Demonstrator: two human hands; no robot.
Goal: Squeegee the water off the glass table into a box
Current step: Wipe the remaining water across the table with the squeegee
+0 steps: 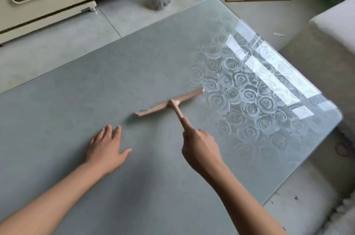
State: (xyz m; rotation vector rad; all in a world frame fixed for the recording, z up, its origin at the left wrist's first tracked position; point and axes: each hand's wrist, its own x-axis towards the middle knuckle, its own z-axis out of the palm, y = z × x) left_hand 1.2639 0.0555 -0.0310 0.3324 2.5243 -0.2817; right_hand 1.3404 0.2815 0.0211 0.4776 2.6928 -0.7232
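At the left, the left hand [107, 146] lay palm-down on the frosted grey-green glass table [67, 104], fingers straight and a little spread, thumb out to the side. Whether it bore weight or only hovered just over the glass could not be told. As a brace it would serve best planted clear of the blade's path, so the stroke would not run into it. Just beyond it and to its right, the pink T-shaped plastic squeegee [169, 103] sat near the middle of the table with its blade down on the glass, slanted so the right end lay farther away. The right hand [199, 150] was curled round the end of the handle, forefinger stretched along the shaft toward the head. That grip looked sound for steering. The stroke probably called for even pressure across the whole blade and a steady low tilt, lest one end lift and leave a streak. A scatter of small water droplets [165, 73] lay beyond the blade, so the next pass likely needed to start past them and gather them in one unbroken sweep toward an edge. Farther right, the etched rose pattern [249, 90] covered the glass up to the rounded right edge. No box showed at any edge, so where the water should be driven could not be told. Overlapping passes would guard against missed strips.
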